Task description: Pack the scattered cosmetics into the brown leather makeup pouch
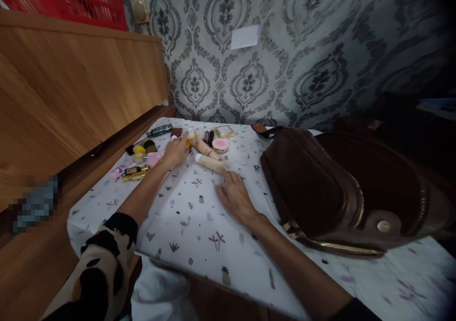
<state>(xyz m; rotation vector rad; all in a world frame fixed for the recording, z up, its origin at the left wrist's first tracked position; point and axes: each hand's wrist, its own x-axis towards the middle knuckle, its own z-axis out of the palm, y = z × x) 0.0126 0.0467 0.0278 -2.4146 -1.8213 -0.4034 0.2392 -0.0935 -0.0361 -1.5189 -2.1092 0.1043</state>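
Note:
My left hand (pixel 176 151) reaches over a spread of cosmetics, its fingers stretched forward beside a small gold-coloured item (pixel 188 145). What lies under its palm is hidden. My right hand (pixel 235 196) rests low over the table, fingers apart, with the fingertips at the end of a beige tube with a white cap (pixel 210 163). Behind that tube lies another peach-toned tube (pixel 204 147). A round pink compact (pixel 220 145) and a square clear-and-gold case (pixel 224 131) sit to the right of it. Gold tubes (pixel 135 175) and a yellow sponge (pixel 139 149) are left of my left hand.
A large brown leather bag (pixel 306 178) with gold zips lies on the right of the patterned white tablecloth (pixel 199 226). A dark green tube (pixel 159 130) lies at the back left. Wooden furniture (pixel 81 69) borders the left side, with a red basket (pixel 71 3) on top.

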